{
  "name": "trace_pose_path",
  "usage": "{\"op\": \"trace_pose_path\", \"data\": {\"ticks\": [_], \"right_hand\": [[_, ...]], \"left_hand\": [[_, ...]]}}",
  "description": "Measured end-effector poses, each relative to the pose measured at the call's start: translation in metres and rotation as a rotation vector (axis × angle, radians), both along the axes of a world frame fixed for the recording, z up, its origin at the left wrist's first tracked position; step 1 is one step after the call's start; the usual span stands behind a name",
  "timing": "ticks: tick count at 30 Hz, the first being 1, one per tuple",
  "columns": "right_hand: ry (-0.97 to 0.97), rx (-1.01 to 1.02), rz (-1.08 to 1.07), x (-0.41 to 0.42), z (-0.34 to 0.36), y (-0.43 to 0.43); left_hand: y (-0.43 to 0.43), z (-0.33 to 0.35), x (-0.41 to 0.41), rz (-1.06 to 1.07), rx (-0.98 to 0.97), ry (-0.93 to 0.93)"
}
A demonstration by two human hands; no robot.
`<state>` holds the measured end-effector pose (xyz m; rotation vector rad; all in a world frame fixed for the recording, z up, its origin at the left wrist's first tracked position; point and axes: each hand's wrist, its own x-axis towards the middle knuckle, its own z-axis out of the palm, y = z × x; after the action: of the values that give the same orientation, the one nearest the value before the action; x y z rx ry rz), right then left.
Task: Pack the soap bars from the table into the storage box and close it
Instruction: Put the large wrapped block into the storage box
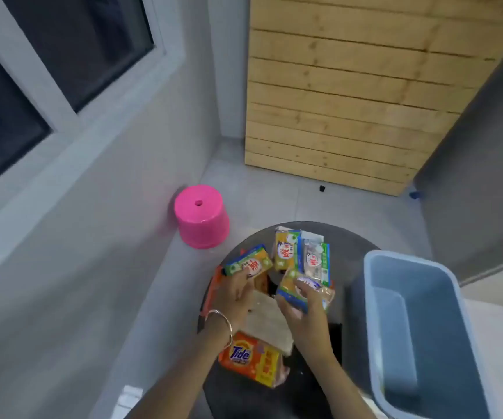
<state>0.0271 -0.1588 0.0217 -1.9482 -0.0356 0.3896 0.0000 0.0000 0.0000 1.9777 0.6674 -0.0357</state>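
Observation:
Several wrapped soap bars lie on a round dark table. My left hand grips a yellow and green soap bar lifted at the table's left. My right hand holds another yellow soap bar with a blue edge near the middle. Behind them sit a yellow bar and a clear-wrapped green and blue bar. An orange Tide soap pack lies near the front edge. The blue storage box stands open on the right, and nothing shows inside it.
A beige cloth-like sheet lies on the table under my wrists. A red and black tool rests on the table's left rim. A pink upturned stool stands on the floor by the wall. A wooden slat panel leans at the back.

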Motion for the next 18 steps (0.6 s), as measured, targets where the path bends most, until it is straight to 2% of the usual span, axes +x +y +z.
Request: {"op": "trace_pose_path", "data": {"ticks": [6,11,18], "right_hand": [[-0.33,-0.124,0.237,-0.005,-0.096,-0.011],[-0.511,-0.097,0.298,-0.001,-0.134,-0.017],[-0.706,-0.025,0.348,-0.004,-0.159,-0.02]], "left_hand": [[0.005,-0.089,-0.009,-0.14,0.228,-0.162],[0.005,-0.114,-0.011,-0.254,0.467,-0.267],[0.004,-0.123,-0.01,-0.314,0.422,-0.412]]}}
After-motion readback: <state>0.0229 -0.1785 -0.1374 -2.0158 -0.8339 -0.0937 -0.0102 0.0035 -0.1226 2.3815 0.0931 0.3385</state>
